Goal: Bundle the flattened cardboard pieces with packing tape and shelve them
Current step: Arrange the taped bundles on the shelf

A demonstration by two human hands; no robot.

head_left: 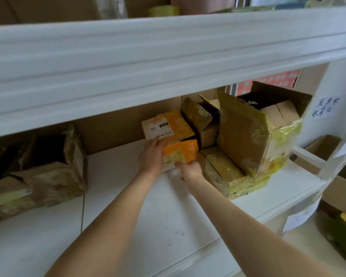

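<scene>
On the white shelf (128, 206), the right hand (190, 170) holds the near end of the orange cardboard bundle (178, 134) with bent fingers, and the left hand (153, 154) lies flat on its left side, fingers straight. Brown taped bundles (246, 136) sit just beside it, farther back.

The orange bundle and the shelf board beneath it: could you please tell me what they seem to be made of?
The orange bundle looks like cardboard, printed orange, judging by its stiff folded flap and the pasted white label. The shelf board shows a smooth white surface with a seam, so it is probably painted or laminated board; its core cannot be seen.
</scene>
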